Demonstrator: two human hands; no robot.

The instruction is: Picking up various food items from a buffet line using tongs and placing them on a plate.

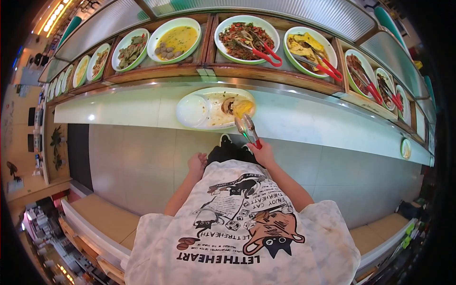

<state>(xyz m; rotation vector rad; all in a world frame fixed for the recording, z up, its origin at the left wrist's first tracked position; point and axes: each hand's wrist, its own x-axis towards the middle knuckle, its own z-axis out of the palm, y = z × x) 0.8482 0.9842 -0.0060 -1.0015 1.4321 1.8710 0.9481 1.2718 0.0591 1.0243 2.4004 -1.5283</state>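
My right hand grips a pair of metal tongs by their red handle. The jaws of the tongs reach over the near right rim of a white oval plate, at a piece of yellow food that looks like fried egg. Whether they pinch it cannot be told. Against the yellow piece lies a browned slice of food, and crumbs and oily residue spot the plate. A round white dish or section fills the plate's left end. My left hand hangs with curled fingers before the counter, nothing visible in it.
The plate rests on a pale counter ledge. Behind it, wooden frames hold bowls: meatballs in yellow soup, chopped meat with red peppers, and egg pieces. Red-handled tongs lie in several bowls. Ribbed panels stand behind.
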